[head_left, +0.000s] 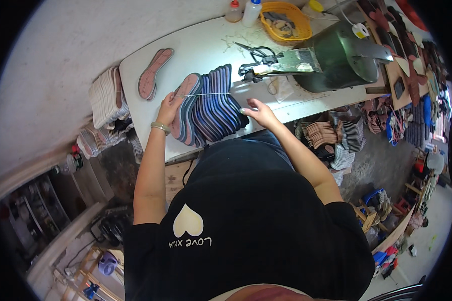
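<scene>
A tightly packed row of shoe insoles [218,108], with dark blue and grey edges, stands on the white table before me. A pinkish sole face shows at its left end. A thin white cord [206,94] runs across the top of the row. My left hand [171,109], a bangle on its wrist, grips the left end of the row near the cord. At the right end, my right hand [258,113] has its thumb and fingers apart, the thumb close to or touching the last insole. What the far fingers of each hand do is partly hidden.
One pair of pink insoles [154,73] lies at the table's left. A green sewing machine [336,57] and black scissors [258,52] are to the right. Behind stand a yellow basket [286,7] and bottles [251,14]. Insole stacks [105,98] flank the table [201,35].
</scene>
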Tool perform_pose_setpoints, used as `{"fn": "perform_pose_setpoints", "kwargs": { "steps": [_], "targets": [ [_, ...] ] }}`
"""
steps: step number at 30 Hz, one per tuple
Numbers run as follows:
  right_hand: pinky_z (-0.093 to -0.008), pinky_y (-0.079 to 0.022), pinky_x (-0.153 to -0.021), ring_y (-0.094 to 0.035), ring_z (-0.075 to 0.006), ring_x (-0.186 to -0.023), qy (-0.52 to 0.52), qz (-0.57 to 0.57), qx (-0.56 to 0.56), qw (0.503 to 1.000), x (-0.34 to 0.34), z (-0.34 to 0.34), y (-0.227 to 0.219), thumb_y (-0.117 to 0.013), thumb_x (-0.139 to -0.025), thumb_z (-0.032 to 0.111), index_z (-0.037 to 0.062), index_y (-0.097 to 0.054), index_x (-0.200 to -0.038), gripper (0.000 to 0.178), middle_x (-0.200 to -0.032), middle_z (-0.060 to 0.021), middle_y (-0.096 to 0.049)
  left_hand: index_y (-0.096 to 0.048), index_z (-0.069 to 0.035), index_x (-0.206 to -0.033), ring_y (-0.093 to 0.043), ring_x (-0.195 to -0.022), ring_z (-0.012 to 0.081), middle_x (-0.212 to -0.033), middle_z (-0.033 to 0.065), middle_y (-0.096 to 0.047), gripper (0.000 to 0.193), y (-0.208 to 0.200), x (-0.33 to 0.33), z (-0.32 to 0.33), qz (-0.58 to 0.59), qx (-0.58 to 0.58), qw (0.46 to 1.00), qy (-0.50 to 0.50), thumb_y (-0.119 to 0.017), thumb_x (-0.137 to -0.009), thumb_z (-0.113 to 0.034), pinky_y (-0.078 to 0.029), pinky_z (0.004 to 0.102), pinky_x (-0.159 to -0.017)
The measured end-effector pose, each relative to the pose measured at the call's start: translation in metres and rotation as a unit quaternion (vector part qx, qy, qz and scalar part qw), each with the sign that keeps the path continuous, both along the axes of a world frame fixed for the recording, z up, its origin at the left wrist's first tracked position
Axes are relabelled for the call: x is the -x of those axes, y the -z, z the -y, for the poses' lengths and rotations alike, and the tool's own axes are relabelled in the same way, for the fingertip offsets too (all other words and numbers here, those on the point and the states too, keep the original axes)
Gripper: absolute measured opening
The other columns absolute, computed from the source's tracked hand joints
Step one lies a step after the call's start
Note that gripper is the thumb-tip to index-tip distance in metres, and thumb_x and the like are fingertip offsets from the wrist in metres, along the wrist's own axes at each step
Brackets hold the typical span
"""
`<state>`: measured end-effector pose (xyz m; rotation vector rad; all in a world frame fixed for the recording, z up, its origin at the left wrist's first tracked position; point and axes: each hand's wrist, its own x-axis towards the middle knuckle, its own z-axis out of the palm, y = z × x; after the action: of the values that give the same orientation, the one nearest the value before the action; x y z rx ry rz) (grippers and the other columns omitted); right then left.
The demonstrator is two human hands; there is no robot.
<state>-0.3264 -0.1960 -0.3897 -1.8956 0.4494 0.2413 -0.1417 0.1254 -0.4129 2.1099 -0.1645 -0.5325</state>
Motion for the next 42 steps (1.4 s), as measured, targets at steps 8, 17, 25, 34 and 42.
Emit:
{"fn": "perform_pose_setpoints", "kwargs": {
  "steps": [8,17,25,34,42],
  "targets": [
    [-0.0335,-0.047,-0.084,-0.063,-0.0254,-0.093,-0.038,-0.025,-0.030,0.999,-0.025,-0.049,-0.013,-0.076,-0.068,0.029,-0.0012,-0.056,-0.113,0.059,-0.101,-0.0176,-0.065,-0.044,0.001,-0.128,-0.047,-0.117,0.0301,-0.125,0.0225,-0.048,0.071,-0.040,0.045,0.024,0.000,0.013,0.995,-0.102,-0.068,-0.077,-0.043,-0.037,0.0362,-0.097],
    [-0.0406,-0.038,-0.099,-0.044,-0.0373,-0.119,-0.154,0.288,0.243,0.914,-0.051,-0.077,-0.067,-0.070,-0.069,0.009,-0.0030,-0.042,-0.125,0.064,-0.127,-0.0235,-0.046,-0.035,-0.003,-0.134,-0.037,-0.124,0.0379,-0.136,0.0233,-0.035,0.078,-0.076,0.086,0.049,0.193,-0.209,0.956,-0.076,-0.066,-0.076,-0.046,-0.033,0.0436,-0.101],
    [-0.0411,-0.050,-0.065,-0.062,-0.0345,-0.071,-0.355,0.143,0.267,0.885,-0.138,-0.098,-0.093,-0.060,-0.071,0.024,0.0089,-0.069,-0.074,0.017,-0.072,-0.0144,-0.064,-0.039,-0.002,-0.132,-0.040,-0.117,0.0379,-0.130,0.0188,-0.043,0.074,-0.056,0.141,0.038,0.316,-0.121,0.939,-0.066,-0.069,-0.074,-0.037,-0.031,0.0463,-0.099],
    [-0.0298,-0.049,-0.058,-0.058,-0.0150,-0.056,0.212,0.411,-0.090,0.882,-0.278,-0.039,-0.186,-0.061,-0.079,0.020,0.0043,-0.069,-0.081,0.018,-0.060,-0.0052,-0.061,-0.036,0.001,-0.132,-0.038,-0.118,0.0384,-0.129,0.0227,-0.040,0.074,-0.034,0.159,0.027,0.272,-0.059,0.942,-0.188,-0.070,-0.076,-0.033,-0.031,0.0441,-0.099],
    [-0.0270,-0.050,-0.059,-0.060,-0.0132,-0.062,-0.198,0.148,0.283,0.927,-0.282,0.060,-0.162,-0.059,-0.082,0.017,0.0037,-0.067,-0.097,0.022,-0.074,-0.0067,-0.064,-0.036,0.008,-0.129,-0.039,-0.123,0.0307,-0.132,0.0233,-0.040,0.069,-0.027,0.123,0.023,0.046,-0.012,0.953,-0.299,-0.066,-0.080,-0.030,-0.029,0.0364,-0.103]
  ]
}}
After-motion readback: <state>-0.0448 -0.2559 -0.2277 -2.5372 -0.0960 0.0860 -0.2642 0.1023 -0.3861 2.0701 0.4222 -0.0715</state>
